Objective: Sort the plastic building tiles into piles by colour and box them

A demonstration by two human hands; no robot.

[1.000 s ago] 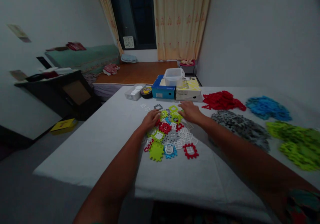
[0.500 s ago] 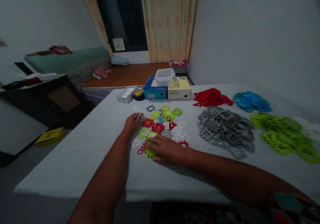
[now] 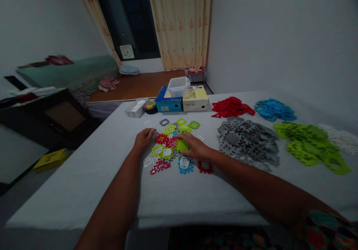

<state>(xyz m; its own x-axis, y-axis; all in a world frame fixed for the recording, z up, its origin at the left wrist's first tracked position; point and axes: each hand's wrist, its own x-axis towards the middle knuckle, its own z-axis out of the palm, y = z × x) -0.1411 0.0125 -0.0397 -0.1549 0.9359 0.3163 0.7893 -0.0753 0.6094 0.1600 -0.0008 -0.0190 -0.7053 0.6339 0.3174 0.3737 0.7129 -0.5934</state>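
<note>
A mixed pile of red, green, blue, grey and white toothed plastic tiles (image 3: pixel 167 145) lies on the white-covered table (image 3: pixel 92 175). My left hand (image 3: pixel 144 138) rests at the pile's left edge, fingers flat on the cloth, holding nothing. Over the middle of the pile, my right hand (image 3: pixel 195 148) has its fingertips closed on a solid green tile (image 3: pixel 181 145). A blue tile (image 3: pixel 185 164) and a red frame tile (image 3: pixel 205 167) lie just near of that hand.
Sorted heaps lie to the right: red (image 3: pixel 231 107), blue (image 3: pixel 274 109), grey (image 3: pixel 248 140), green (image 3: pixel 310 145). At the table's far edge stand a blue box (image 3: pixel 167 104), a yellow-white box (image 3: pixel 195 100), a clear tub (image 3: pixel 177 86) and a small white case (image 3: pixel 135 108). A bed lies beyond.
My right hand went from the pile's far side to its near edge, then back to the middle, bringing the green tile with it. The left hand stayed at the left edge.
</note>
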